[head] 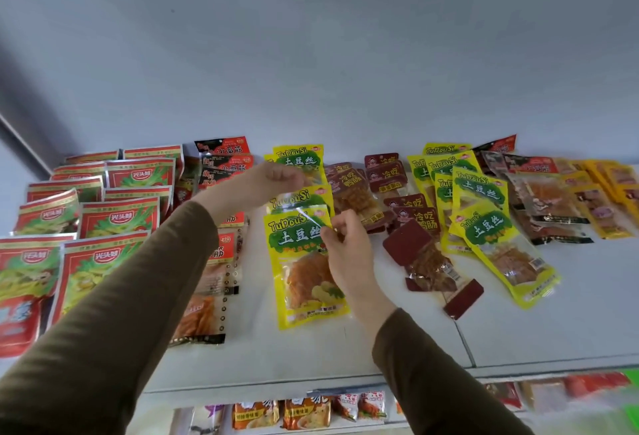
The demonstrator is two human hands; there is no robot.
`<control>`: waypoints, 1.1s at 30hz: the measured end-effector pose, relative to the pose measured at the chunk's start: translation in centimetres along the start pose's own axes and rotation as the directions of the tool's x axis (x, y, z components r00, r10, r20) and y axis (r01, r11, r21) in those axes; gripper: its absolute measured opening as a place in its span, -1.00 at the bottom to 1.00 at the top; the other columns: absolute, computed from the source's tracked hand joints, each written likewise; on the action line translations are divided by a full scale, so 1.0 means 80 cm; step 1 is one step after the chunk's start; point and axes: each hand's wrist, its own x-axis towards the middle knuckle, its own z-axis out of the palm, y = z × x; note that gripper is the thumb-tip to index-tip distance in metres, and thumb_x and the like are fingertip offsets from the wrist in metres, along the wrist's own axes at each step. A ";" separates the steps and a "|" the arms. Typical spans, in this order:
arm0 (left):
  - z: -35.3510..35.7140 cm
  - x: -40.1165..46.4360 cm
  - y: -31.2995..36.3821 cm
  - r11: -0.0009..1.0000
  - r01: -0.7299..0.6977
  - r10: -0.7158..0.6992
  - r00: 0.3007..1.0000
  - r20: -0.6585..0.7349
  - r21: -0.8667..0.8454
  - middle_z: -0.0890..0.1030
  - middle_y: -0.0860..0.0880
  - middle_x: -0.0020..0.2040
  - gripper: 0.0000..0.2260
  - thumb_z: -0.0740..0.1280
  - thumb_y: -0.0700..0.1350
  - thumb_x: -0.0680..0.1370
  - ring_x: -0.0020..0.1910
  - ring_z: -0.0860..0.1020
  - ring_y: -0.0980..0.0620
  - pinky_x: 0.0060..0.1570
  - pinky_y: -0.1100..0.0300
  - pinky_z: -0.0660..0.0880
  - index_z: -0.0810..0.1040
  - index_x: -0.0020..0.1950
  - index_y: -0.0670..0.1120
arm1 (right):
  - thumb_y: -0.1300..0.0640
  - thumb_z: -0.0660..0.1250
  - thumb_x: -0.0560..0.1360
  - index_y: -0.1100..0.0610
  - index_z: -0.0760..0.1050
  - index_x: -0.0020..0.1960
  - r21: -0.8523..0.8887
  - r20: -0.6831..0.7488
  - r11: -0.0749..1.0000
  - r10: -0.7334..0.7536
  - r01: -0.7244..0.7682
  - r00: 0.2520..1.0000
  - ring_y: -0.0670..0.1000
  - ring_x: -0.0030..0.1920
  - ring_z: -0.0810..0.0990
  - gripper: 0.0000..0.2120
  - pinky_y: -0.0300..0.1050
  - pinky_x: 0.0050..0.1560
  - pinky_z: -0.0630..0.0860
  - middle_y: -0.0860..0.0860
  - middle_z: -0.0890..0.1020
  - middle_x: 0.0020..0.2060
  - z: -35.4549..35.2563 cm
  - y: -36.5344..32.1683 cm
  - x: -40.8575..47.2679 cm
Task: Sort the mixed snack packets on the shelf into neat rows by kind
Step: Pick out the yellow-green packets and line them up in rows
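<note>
A white shelf [397, 341] carries snack packets. Mid-shelf, the right hand [345, 251] pinches the top edge of a yellow packet [304, 272]; the left hand [276, 177] grips another yellow packet [304, 161] behind it.

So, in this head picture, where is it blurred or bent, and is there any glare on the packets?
Head view: the lower shelf at bottom right is smeared with blur; the left hand looks soft; the wide lens bends the shelf edge; light is even and shadows faint; a small glare streak lies on the yellow TuDouSi packet near the right hand.
</note>
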 end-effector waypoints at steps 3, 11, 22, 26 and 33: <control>-0.011 0.012 -0.018 1.000 0.019 -0.021 0.952 -0.304 -0.011 0.71 -0.04 0.08 -0.83 0.29 -0.04 0.70 0.01 0.63 0.06 0.11 0.09 0.56 0.67 0.15 0.00 | 0.22 0.38 0.61 0.04 0.36 0.18 0.051 -0.009 0.997 0.065 -0.065 0.998 -0.13 -0.01 0.57 -0.75 -0.15 -0.05 0.45 -0.16 0.58 -0.02 -0.009 0.007 0.000; 0.019 0.034 -0.028 0.912 0.158 -0.135 0.987 -0.087 0.377 0.49 -0.06 0.48 -0.37 0.41 -0.15 0.57 0.30 0.54 -0.07 0.25 0.16 0.45 0.32 0.62 0.05 | 0.23 0.31 0.65 0.01 0.53 0.07 0.113 -0.020 0.986 0.126 -0.123 0.992 -0.06 -0.03 0.68 -0.87 -0.02 0.02 0.59 -0.08 0.71 -0.07 -0.028 0.024 -0.004; 0.024 0.028 -0.053 0.785 0.071 0.152 0.941 -0.303 0.615 0.69 0.08 0.19 -0.74 0.46 0.11 0.57 0.15 0.65 -0.05 0.03 0.05 0.57 0.67 0.25 0.14 | 0.07 0.27 0.68 0.18 0.49 0.01 0.424 -0.044 0.864 0.320 -0.272 0.947 0.02 -0.10 0.51 -0.82 -0.04 -0.03 0.39 0.07 0.60 -0.14 -0.040 0.014 -0.001; 0.029 0.032 -0.058 0.807 0.065 0.131 0.950 -0.285 0.588 0.70 0.02 0.16 -0.71 0.48 0.05 0.55 0.11 0.66 -0.08 -0.01 0.09 0.52 0.67 0.27 0.08 | 0.07 0.28 0.66 0.03 0.50 -0.17 0.512 0.007 0.778 0.421 -0.365 0.907 0.12 -0.07 0.56 -0.78 0.08 -0.03 0.41 0.08 0.63 -0.14 -0.047 0.017 0.002; 0.017 0.005 -0.049 0.835 0.000 0.305 0.832 -0.464 0.550 0.72 -0.01 0.01 -0.89 0.42 0.03 0.60 -0.03 0.64 -0.11 -0.10 -0.03 0.57 0.70 0.04 0.03 | 0.12 0.29 0.66 0.02 0.48 -0.24 0.596 0.046 0.715 0.424 -0.366 0.904 0.10 -0.17 0.60 -0.71 -0.01 -0.09 0.49 0.05 0.64 -0.22 -0.058 0.009 0.000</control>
